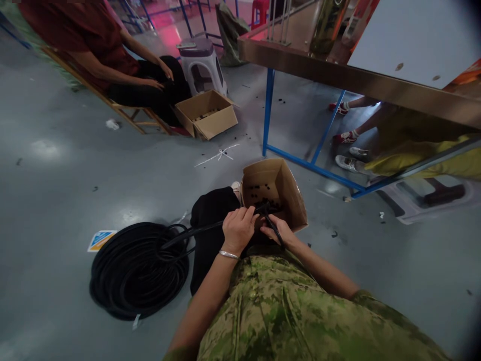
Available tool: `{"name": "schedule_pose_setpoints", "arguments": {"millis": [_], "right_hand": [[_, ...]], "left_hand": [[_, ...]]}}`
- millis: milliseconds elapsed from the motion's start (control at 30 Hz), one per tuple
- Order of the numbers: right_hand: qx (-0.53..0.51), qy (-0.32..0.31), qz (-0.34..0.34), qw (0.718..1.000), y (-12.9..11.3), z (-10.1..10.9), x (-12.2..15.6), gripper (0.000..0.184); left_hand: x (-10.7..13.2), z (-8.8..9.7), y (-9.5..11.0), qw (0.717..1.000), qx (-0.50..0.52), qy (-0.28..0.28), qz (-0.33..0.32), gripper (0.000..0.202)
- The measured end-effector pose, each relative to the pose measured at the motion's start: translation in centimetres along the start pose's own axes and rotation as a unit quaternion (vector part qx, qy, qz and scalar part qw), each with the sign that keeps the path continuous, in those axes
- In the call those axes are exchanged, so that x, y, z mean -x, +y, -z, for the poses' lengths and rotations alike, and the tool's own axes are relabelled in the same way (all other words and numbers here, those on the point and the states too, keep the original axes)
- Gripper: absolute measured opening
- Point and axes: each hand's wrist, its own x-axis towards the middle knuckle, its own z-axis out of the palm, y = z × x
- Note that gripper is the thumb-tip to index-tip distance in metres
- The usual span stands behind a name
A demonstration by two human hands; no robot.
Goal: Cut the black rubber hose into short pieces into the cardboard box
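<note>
My left hand, with a bracelet at the wrist, is closed around a black hose. The hose runs left across my dark-trousered leg to a big coil of black hose on the floor. My right hand is closed on a dark hand tool with long handles; its kind is not clear. The tool's head meets the hose end just beyond my left fingers. Both hands are at the near edge of an open cardboard box holding small black pieces.
A person in a red shirt sits at the left by another cardboard box and a plastic stool. At the right stands a blue-legged table, with people's feet beneath. Black scraps dot the floor.
</note>
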Motion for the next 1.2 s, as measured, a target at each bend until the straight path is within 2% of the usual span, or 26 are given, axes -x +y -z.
{"name": "schedule_pose_setpoints", "arguments": {"millis": [233,433,633,800,1067,1200], "right_hand": [[-0.006,0.005,-0.002,1.000,0.2,0.0,0.1,0.031],[0.039,0.024,-0.006,0.999,0.4,0.0,0.6,0.028],[0.093,0.058,-0.004,0.994,1.3,-0.1,1.0,0.034],[0.080,0.078,-0.002,0.994,1.8,-0.5,0.8,0.038],[0.094,0.073,-0.029,0.992,2.7,-0.6,0.8,0.036],[0.062,0.043,-0.034,0.997,3.0,-0.2,0.4,0.029]], "left_hand": [[-0.1,0.0,0.0,1.000,0.013,-0.019,-0.006,0.029],[-0.3,0.1,-0.3,0.999,0.003,-0.035,-0.022,0.028],[-0.5,-0.2,-0.3,0.997,0.006,-0.076,-0.022,0.028],[-0.4,-0.6,0.0,0.998,-0.012,-0.068,-0.013,0.029],[-0.6,-0.5,0.3,0.998,0.005,-0.053,-0.018,0.028],[-0.8,-0.4,0.6,0.995,0.012,-0.083,-0.051,0.024]]}}
